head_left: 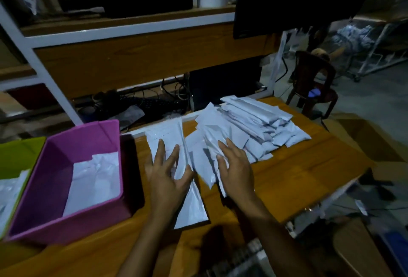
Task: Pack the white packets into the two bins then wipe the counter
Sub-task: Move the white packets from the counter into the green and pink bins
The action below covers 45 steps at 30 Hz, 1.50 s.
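White packets (254, 122) lay heaped on the desk (298, 177) right of the pink bin (57, 166); the left grip (167, 177) spread flat on one, the right grip (236, 171) atop the heap, clasping or not I couldn't tell.

Bare bench (304, 166) to the right of and in front of the packet pile (260, 126): open passage. Narrow strip of wood between pink bin (103, 135) and long packet (170, 140). Pink bin mouth open from above; green bin (17, 155) just beside its left wall. Rear blocked by cables (141, 100) and black box (223, 87).
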### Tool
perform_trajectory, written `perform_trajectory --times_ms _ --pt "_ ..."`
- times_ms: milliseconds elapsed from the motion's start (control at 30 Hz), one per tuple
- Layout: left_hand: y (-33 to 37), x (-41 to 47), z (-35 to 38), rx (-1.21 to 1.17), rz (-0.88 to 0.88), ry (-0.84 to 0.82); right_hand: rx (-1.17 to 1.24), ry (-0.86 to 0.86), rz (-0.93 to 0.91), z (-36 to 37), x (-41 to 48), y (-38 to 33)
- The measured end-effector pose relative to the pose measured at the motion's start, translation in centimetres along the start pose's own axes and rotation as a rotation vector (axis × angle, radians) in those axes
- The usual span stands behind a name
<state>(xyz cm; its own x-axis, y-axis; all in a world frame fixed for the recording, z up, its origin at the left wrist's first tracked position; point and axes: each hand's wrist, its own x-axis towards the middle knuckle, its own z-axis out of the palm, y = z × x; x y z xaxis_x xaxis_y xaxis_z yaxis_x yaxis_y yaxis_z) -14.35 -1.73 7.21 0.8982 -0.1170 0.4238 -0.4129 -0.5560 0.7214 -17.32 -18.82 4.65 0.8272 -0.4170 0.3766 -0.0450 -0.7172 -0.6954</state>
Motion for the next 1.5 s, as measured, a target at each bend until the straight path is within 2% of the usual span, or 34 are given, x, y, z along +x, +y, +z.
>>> perform_trajectory --times_ms 133,267,367,500,667,867,1000,1133,1200,1267,1367,1433,1500 --pt "-0.9 -5.5 -4.1 0.021 -0.04 0.002 0.11 0.061 -0.008 -0.5 -6.4 -2.0" --pt "-2.5 -8.4 -8.2 0.138 -0.021 -0.009 0.202 0.087 -0.057 0.9 -11.3 -4.1" --pt "-3.4 -9.2 -11.2 0.186 -0.07 -0.001 0.235 0.076 -0.092 2.0 -13.1 -6.6" --pt "-4.1 -8.5 -15.1 0.231 -0.084 0.09 0.299 0.094 -0.181 3.9 -12.8 -11.1" --pt "-7.7 -4.5 -19.3 0.29 -0.087 0.141 0.261 0.022 -0.215 8.0 -9.8 -16.8" --pt "-13.3 3.8 -22.7 0.352 -0.124 0.08 0.275 -0.063 -0.196 14.3 -4.5 -23.6" --pt "-17.5 9.6 -22.1 0.406 -0.091 -0.026 0.151 -0.135 -0.174 19.6 -0.1 -26.0" --pt "-21.0 12.6 -19.5 0.495 -0.02 -0.096 -0.053 -0.233 -0.128 25.5 2.6 -25.4" --pt "-23.3 13.4 -18.1 0.648 -0.042 -0.251 -0.182 -0.35 -0.103 27.8 3.0 -23.9" --pt "-25.1 13.9 -17.1 0.811 -0.148 -0.521 -0.359 -0.568 -0.06 29.1 2.9 -22.6" --pt "-26.0 14.4 -16.4 0.783 -0.248 -0.922 -0.519 -0.838 -0.082 29.9 2.3 -21.6" --pt "-26.0 14.7 -16.3 0.82 -0.244 -1.113 -0.564 -0.94 -0.095 30.1 2.2 -21.6" --pt "-25.9 14.9 -16.1 0.91 -0.242 -1.211 -0.598 -1.012 -0.08 30.2 2.6 -21.6"
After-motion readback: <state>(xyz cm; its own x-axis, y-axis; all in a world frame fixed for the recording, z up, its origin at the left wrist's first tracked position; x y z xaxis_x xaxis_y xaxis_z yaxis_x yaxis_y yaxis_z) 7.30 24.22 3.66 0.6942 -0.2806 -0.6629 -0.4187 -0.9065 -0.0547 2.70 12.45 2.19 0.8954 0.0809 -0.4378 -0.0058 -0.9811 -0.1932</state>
